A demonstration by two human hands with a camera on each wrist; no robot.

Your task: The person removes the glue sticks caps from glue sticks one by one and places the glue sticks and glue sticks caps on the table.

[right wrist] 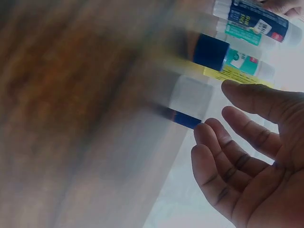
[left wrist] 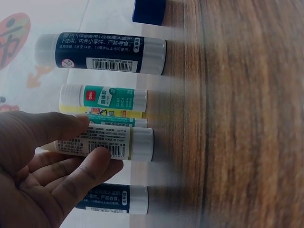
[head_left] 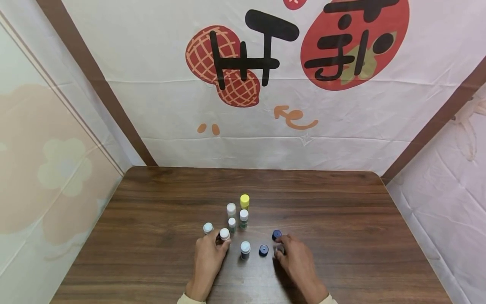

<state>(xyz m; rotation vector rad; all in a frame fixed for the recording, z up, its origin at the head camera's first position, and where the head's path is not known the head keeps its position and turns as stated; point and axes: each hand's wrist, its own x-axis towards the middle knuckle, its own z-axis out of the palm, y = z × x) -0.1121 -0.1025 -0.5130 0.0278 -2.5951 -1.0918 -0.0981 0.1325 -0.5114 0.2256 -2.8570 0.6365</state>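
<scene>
The left hand (head_left: 208, 257) pinches a white-capped glue stick (head_left: 224, 234) upright on the counter (head_left: 341, 219), while the right hand (head_left: 298, 261), fingers loose, touches a clear-capped one (head_left: 279, 250) beside two blue caps (head_left: 263, 250); gathering seems underway, needing a firm lift.

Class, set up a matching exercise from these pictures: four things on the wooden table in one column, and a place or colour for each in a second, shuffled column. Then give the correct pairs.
Things
1. yellow-capped glue stick
2. white-capped glue stick
3. loose blue cap
4. right hand

Descriptions
A. lies between the two hands
B. stands farthest from the person
C. rests by a short stick near the front edge
D. pinched by the left hand

Pairs: 1-B, 2-D, 3-A, 4-C
</scene>
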